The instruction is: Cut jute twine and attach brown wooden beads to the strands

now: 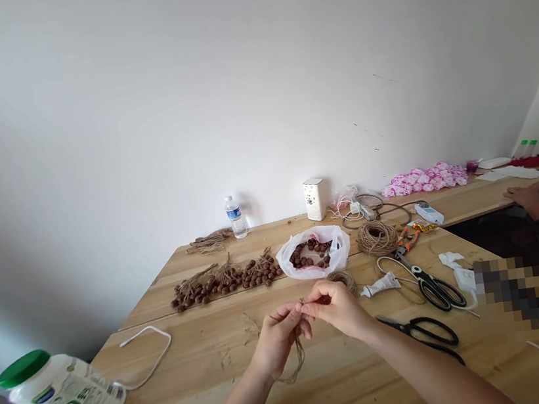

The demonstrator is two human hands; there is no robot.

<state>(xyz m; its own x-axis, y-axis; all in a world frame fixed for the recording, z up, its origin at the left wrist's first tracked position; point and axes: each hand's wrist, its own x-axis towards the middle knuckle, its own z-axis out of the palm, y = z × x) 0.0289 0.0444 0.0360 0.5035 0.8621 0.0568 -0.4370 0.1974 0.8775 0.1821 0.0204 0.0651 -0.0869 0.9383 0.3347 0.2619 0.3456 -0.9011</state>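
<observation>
My left hand (280, 334) and my right hand (337, 307) meet over the wooden table (210, 355), both pinching a thin piece of jute twine (299, 350) that hangs down in a loop below my left hand. A small brown bead seems to sit under my right fingers. Just beyond the hands lies a white plastic bag (313, 252) holding brown wooden beads. To its left a row of beads strung on twine (225, 279) lies on the table.
A twine coil (377, 237), two black scissors (428, 330) (434, 286), a glue tube (380, 287) and orange pliers (410, 236) lie right. A green-lidded jar (61, 392) is at left, a water bottle (236, 217) by the wall. Another person's hand (530, 199) rests far right.
</observation>
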